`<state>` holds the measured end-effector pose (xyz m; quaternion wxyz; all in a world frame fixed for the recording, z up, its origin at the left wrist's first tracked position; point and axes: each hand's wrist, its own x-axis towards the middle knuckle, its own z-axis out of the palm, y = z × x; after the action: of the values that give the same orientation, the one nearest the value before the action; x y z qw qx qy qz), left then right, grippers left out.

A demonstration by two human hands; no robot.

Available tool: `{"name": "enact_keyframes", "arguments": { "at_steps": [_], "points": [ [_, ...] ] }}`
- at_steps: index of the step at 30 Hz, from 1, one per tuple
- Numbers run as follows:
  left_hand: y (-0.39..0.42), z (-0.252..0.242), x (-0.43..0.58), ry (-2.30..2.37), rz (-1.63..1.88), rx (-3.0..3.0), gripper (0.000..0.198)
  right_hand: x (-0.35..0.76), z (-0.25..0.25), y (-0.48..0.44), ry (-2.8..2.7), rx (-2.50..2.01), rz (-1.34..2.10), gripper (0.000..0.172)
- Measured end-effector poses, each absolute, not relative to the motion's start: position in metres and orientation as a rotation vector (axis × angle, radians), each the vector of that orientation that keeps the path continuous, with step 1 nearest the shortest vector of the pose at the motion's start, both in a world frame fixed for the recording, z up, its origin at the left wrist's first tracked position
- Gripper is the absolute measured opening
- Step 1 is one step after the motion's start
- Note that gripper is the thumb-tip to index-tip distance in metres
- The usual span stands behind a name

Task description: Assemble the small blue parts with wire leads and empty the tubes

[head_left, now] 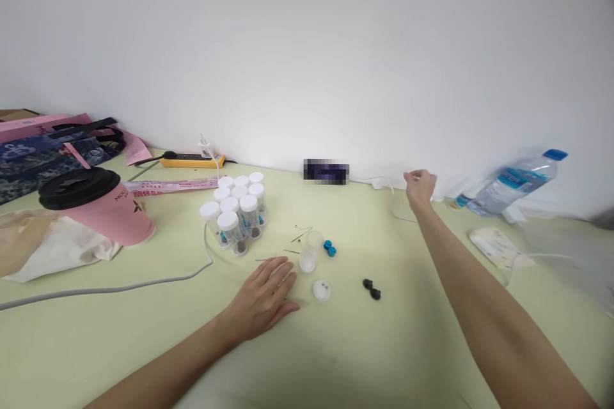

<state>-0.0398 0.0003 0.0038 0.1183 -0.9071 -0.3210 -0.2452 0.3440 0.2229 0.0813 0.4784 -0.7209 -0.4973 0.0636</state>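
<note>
My left hand (268, 297) lies palm down on the table with its fingers stretched out, beside several thin metal rods (291, 251). Just past its fingertips stands an uncapped clear jar (308, 259). In front of the jar a white lid (322, 291) holds a few tiny pieces. Two blue wheel-like parts (330, 248) are to the jar's right, and two small black parts (371, 289) lie nearer to me. Stretched out far to the right, my right hand (422, 186) is raised near the wall, its fingers curled into a pinch. Whatever is between them cannot be made out.
Several white-capped jars (240, 212) stand grouped at left centre. A pink cup (115, 211) with a black lid leans farther left. Behind are a yellow power strip (192, 161) and a pixelated dark object (326, 172). A tilted water bottle (515, 182) and a packet (499, 248) are at right.
</note>
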Motion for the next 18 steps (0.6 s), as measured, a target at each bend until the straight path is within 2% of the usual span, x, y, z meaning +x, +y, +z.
{"name": "enact_keyframes", "arguments": {
  "at_steps": [4,6,9,13,18],
  "points": [
    [-0.001,0.001,-0.038,-0.919,-0.751,-2.722,0.037,0.326,0.119,0.177,-1.408,-1.525,-0.199,0.012],
    [-0.003,0.002,-0.037,-0.888,-0.749,-2.731,0.037,0.307,0.136,0.144,-1.509,-1.403,-0.216,0.011],
    [-0.008,0.004,-0.035,-0.842,-0.728,-2.738,0.036,0.273,0.151,0.098,-1.710,-1.366,0.119,0.010],
    [-0.009,0.003,-0.035,-0.836,-0.709,-2.777,0.031,0.236,0.145,0.062,-1.954,-1.305,0.623,0.013],
    [-0.007,-0.001,-0.035,-0.873,-0.729,-2.784,0.024,0.219,0.122,0.049,-2.177,-1.274,0.795,0.012]
  ]
}}
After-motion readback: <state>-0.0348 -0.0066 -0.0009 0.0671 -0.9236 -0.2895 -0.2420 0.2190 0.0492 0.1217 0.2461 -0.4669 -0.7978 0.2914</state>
